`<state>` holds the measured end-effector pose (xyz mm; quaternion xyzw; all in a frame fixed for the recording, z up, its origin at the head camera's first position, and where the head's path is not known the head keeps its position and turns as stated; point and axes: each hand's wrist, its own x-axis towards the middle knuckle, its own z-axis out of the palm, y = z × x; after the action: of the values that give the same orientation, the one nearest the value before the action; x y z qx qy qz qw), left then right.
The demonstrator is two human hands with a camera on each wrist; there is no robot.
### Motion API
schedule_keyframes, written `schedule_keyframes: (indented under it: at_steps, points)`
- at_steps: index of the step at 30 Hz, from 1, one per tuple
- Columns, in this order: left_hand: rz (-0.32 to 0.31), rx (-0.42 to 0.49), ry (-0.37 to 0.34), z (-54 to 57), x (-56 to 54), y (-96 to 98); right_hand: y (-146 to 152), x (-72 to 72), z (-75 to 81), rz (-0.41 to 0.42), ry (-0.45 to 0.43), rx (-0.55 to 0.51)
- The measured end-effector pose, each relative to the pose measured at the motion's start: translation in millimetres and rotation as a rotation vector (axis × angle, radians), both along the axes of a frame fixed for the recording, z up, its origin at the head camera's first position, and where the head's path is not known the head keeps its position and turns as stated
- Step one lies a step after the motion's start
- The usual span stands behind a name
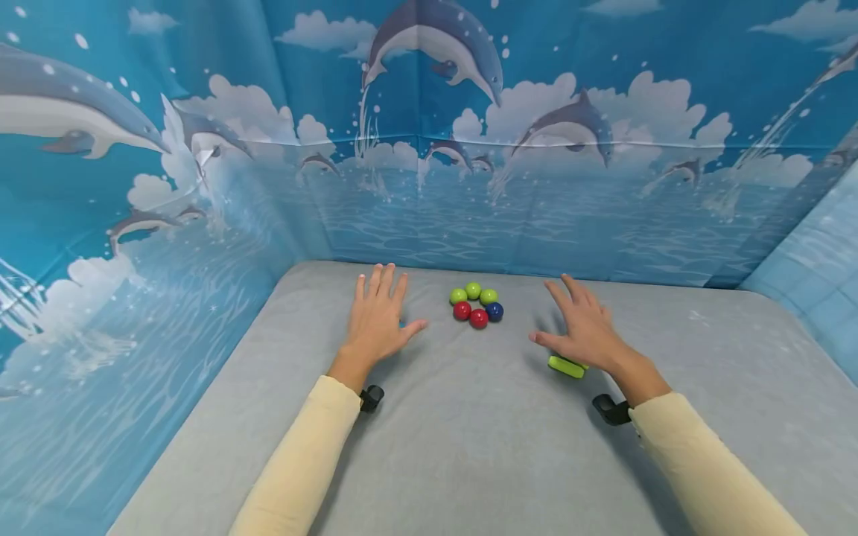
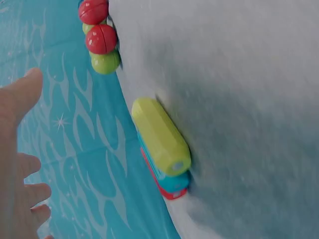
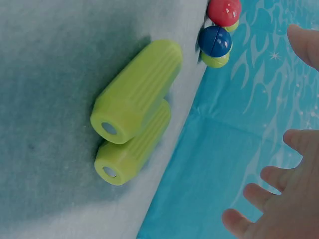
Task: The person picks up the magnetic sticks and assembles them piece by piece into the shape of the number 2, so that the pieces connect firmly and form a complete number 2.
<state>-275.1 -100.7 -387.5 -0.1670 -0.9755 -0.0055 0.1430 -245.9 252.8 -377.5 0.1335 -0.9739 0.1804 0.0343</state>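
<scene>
My left hand [image 1: 377, 321] hovers over the left of the grey surface, fingers straight and spread, holding nothing. Near it, in the left wrist view, lie a yellow-green toy rod [image 2: 160, 137], a blue rod [image 2: 174, 184] and a red rod [image 2: 170, 194], side by side; the hand hides most of them from the head camera. Over on the right, my right hand [image 1: 585, 327] is held with spread, slightly bent fingers and nothing in them. Two yellow-green ribbed rods lie by it, a nearer one [image 3: 137, 92] and another [image 3: 134, 149], with grey discs in their ends.
Between the hands, a ring of glossy balls sits toward the back: three green balls [image 1: 473, 290], two red balls [image 1: 479, 318] and a dark blue ball [image 1: 494, 312]. A dolphin-print curtain [image 1: 429, 208] rises behind and beside the grey surface [image 1: 469, 447].
</scene>
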Motion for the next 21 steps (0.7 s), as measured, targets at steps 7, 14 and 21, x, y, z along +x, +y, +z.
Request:
schedule_keyframes:
  at_steps: [7, 14, 21]
  points:
    - [-0.083, 0.065, 0.044, 0.7, 10.4, -32.3, 24, 19.8, 1.3, 0.117, -0.048, -0.031]
    - [-0.329, 0.106, 0.236, 1.6, 31.1, -84.0, 55, 32.4, 3.2, 0.180, -0.059, -0.053]
    - [-0.368, 0.097, 0.208, -1.2, 25.9, -81.5, 69, 32.1, 7.7, 0.191, -0.102, -0.046]
